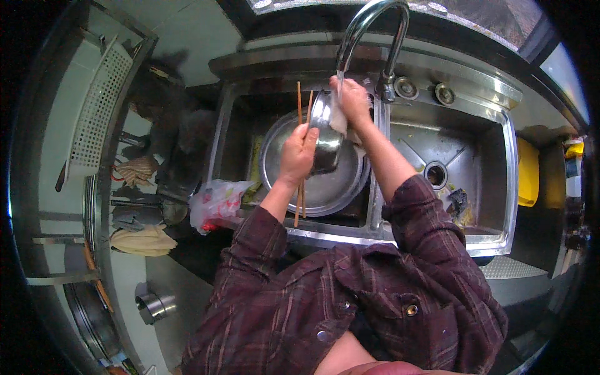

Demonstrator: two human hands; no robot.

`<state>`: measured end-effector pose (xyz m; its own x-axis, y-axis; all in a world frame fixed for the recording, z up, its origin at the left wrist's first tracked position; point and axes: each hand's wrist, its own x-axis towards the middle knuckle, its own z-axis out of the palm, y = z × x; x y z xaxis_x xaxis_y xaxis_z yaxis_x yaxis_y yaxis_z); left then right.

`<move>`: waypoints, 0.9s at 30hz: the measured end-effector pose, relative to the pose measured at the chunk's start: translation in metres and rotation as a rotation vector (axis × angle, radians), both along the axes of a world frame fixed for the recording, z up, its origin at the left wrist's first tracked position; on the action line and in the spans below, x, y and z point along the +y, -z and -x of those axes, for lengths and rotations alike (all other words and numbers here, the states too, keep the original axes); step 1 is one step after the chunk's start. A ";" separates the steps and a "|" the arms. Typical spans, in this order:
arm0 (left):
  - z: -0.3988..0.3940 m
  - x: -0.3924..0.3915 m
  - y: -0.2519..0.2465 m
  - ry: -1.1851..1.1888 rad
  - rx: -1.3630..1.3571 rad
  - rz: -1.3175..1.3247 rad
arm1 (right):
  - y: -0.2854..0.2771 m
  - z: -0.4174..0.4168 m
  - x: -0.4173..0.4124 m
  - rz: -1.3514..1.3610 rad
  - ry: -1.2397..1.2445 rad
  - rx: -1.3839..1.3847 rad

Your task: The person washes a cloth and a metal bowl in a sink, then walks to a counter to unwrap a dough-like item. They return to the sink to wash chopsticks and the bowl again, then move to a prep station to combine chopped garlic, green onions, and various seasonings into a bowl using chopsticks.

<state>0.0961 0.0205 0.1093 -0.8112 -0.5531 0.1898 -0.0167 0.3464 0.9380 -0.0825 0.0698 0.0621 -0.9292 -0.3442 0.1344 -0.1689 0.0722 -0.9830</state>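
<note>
My left hand [298,152] grips a shiny metal bowl [326,150], tipped on its side above the left sink basin. A pair of wooden chopsticks [300,199] is held in the same hand, crossing behind the bowl. My right hand [352,101], slightly blurred, presses a pale wet cloth [338,122] against the bowl. Water runs from the curved chrome faucet [346,44] onto that hand. Below, a large round metal basin [272,187] sits in the left sink [239,108]; it appears to hold water.
The right sink [487,154] has a drain [435,175], a dark scrubber [457,201] and food scraps. A plastic bag [218,204] hangs over the left sink's front corner. A yellow container [528,172] stands at the right. Towels [143,241] and a white perforated basket [101,105] are at the left.
</note>
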 end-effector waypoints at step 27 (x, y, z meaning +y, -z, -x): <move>0.032 -0.026 0.011 -0.235 0.355 -0.612 | 0.025 -0.052 0.066 -0.351 -0.037 0.012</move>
